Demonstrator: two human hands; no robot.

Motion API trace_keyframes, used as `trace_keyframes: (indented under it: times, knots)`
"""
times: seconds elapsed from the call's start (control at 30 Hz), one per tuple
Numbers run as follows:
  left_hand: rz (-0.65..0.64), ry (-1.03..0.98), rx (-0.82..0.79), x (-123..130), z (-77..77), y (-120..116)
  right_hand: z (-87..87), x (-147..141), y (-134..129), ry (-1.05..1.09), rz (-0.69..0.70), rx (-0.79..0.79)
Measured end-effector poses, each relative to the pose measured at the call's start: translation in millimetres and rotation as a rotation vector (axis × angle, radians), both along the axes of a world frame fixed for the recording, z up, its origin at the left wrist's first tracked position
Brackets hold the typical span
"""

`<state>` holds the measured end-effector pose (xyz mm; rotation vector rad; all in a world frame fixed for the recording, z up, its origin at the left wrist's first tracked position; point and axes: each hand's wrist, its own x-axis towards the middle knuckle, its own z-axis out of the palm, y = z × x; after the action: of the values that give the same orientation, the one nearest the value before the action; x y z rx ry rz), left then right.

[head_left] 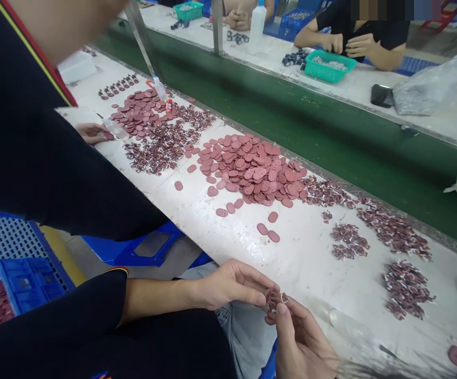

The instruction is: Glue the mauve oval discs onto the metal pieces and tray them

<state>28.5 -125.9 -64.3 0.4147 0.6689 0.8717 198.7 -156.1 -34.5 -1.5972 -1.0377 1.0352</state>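
Observation:
My left hand (228, 284) reaches in from the left, its thumb and fingers pinching one side of a small brown part (276, 299). From the lower right, my right hand (301, 337) grips the same part between thumb and fingers. Both hands are close together over the front edge of the white table (228, 242). Beyond them lies a large pile of reddish oval discs (256, 168), with a few loose discs (268, 232) nearer. Small brown parts lie in clusters (406, 289) to the right. A clear bottle (350, 323) lies beside my right hand, partly blurred.
At the left, a co-worker's hand (93, 132) holds a disc near more discs and brown parts. Across a green channel (331, 131), people work beside a green basket (329, 67) and a white bottle (257, 26). A blue crate (27, 284) stands low at the left.

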Motion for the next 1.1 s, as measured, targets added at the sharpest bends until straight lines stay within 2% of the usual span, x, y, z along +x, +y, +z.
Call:
trace_keyframes:
  times: [0.1,0.3,0.43,0.57,0.97,1.1]
  knots:
    - [0.007,-0.024,0.011,3,-2.4,0,0.6,0,2,0.027,-0.002,-0.008]
    - [0.063,0.007,-0.024,9,-7.3,-4,2.4,8,3,-0.067,0.067,-0.057]
    - [0.055,0.099,-0.034,11,-4.9,-6,2.1,12,4,-0.096,0.096,-0.052]
    - [0.044,0.102,-0.064,13,0.0,-7,1.4,19,6,-0.081,0.151,-0.067]
    - [0.068,0.133,-0.016,22,9.5,-11,9.2,12,-6,0.093,0.023,-0.094]
    - [0.065,0.159,0.027,24,12.9,-14,9.3,12,-15,0.044,-0.024,0.001]
